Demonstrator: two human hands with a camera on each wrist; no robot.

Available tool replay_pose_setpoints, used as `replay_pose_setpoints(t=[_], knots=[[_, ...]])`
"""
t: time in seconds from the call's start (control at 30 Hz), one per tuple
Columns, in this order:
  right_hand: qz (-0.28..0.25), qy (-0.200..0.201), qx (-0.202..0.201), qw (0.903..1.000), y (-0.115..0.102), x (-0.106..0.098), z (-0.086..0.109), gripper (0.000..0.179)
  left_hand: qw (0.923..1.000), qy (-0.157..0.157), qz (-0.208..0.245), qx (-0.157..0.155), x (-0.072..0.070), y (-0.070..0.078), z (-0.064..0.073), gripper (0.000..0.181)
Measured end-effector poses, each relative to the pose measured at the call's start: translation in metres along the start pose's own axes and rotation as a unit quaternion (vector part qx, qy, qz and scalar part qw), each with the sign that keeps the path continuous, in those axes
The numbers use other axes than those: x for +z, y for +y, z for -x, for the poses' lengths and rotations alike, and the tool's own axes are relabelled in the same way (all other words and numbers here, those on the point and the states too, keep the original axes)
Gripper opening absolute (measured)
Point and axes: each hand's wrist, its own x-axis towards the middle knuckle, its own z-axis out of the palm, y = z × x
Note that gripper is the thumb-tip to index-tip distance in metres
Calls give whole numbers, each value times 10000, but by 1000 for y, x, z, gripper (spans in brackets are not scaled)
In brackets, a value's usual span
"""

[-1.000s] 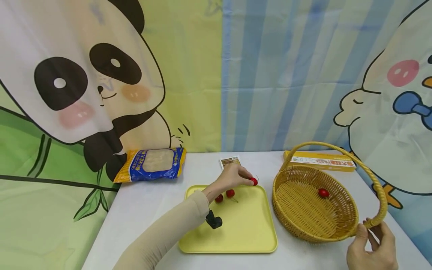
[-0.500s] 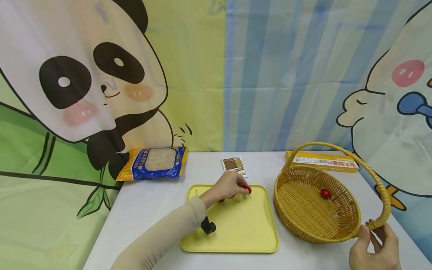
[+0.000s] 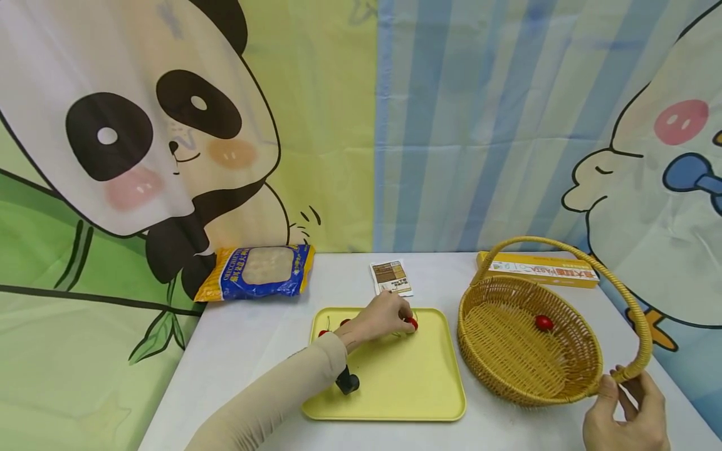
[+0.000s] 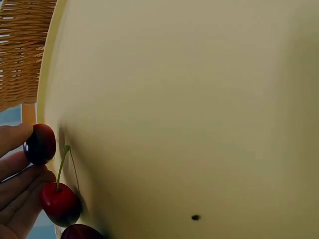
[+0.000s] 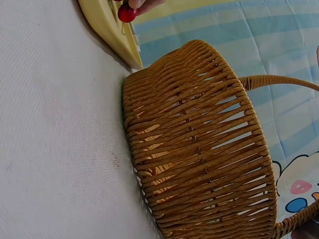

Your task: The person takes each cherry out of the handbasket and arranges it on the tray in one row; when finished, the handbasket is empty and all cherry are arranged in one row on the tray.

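Above the far right part of the yellow tray (image 3: pixel 412 391), my left hand (image 3: pixel 379 318) pinches a cherry (image 3: pixel 412 324) between thumb and fingers. In the left wrist view, a stemmed cherry (image 4: pixel 61 204) sits just beside those fingers, with part of a darker cherry (image 4: pixel 82 232) below it. Two more cherries show by the left forearm, one (image 3: pixel 324 333) near the tray's left edge and another (image 3: pixel 345 322) partly hidden. My right hand (image 3: pixel 627 413) grips the wicker basket (image 3: pixel 479 369) where its handle joins the rim. One red cherry (image 3: pixel 544 323) lies inside the basket.
A blue and yellow pasta bag (image 3: pixel 256 274) lies at the back left. Behind the tray is a small printed packet (image 3: pixel 392 277). A long yellow box (image 3: pixel 541 269) stands behind the basket, whose tall handle (image 3: pixel 626 294) arches up. A printed curtain (image 3: pixel 479 125) closes off the back.
My left hand has brought the cherry down and slightly left, from over the tray's far edge to inside it. The right hand keeps its hold on the basket.
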Motion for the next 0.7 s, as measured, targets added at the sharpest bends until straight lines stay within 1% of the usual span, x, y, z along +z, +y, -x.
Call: replay_pose_setpoints(t=[0.1,0.23,0.43,0.6,0.7], knots=[[-10,-2,1,10000,0,0,0,49,10000,2,-54,-23,1,-2,0,9],[-59,4,-35,10000,0,0,-1,49,10000,27,-48,47,1,-3,0,11],[-63,32,-115,9999,2,0,-1,49,9999,75,-57,62,1,-5,-2,19],[-83,43,-145,9999,2,0,0,49,9999,65,119,27,1,0,-5,23],[-55,-4,-132,9999,1,1,-1,49,9993,61,381,-1,1,5,-9,25]])
